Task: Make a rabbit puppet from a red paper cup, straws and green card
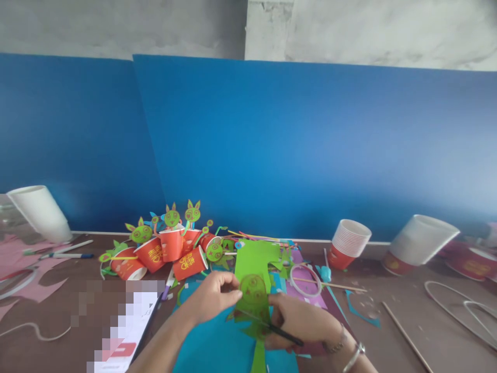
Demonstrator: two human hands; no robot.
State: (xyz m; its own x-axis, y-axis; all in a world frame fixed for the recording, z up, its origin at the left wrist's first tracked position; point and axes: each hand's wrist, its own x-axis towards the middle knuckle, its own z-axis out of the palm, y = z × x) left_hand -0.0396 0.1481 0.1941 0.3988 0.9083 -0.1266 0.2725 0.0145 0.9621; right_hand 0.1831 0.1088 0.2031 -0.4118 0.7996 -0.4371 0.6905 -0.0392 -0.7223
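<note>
My left hand (215, 298) pinches the left edge of a green paper piece (252, 290) between thumb and fingers. The paper carries a drawn round face and has jagged cut edges below. On its right side, my right hand (297, 321) is closed around black-handled scissors (285, 335), whose thin blade points left across the lower part of the paper. The fingers hide much of the handle, and the blade is blurred. Under both hands lies a blue sheet (217, 336), with a bright green sheet (252, 254) just beyond.
Red paper cups (171, 246) with green rabbit-face cutouts crowd the back left. Cup stacks (349, 243) stand at back right. A tape ring (305, 280) lies on purple paper, near a wooden stick (406, 336). A phone (128, 331) lies left. A blue panel (291, 155) rises behind.
</note>
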